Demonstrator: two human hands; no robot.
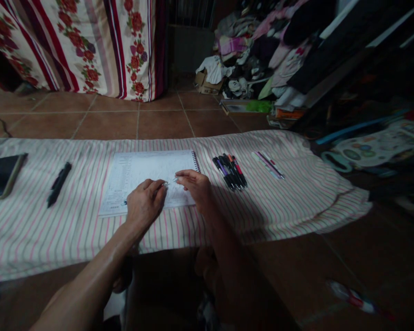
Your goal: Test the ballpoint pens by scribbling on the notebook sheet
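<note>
Over a spiral notebook point(148, 162) on the striped cloth, my left hand point(143, 202) is closed around a pen point(164, 183). The pen's silvery tip points right, and a dark end shows at the other side of the fist. Just right of that tip, my right hand point(196, 186) pinches a small, pale, shiny piece point(175, 179), perhaps a pen part. A narrow gap separates the piece from the tip. Handwriting and printed lines cover parts of the page. My fingers hide most of the pen.
Several pens point(230, 172) lie bunched right of the notebook, with more slim pens point(268, 164) farther right. A thick black marker-like pen point(59, 184) and a dark flat case point(3, 177) lie left. Beyond the striped cloth point(290, 197) are a floral curtain point(89, 46) and piled clothes point(248, 55).
</note>
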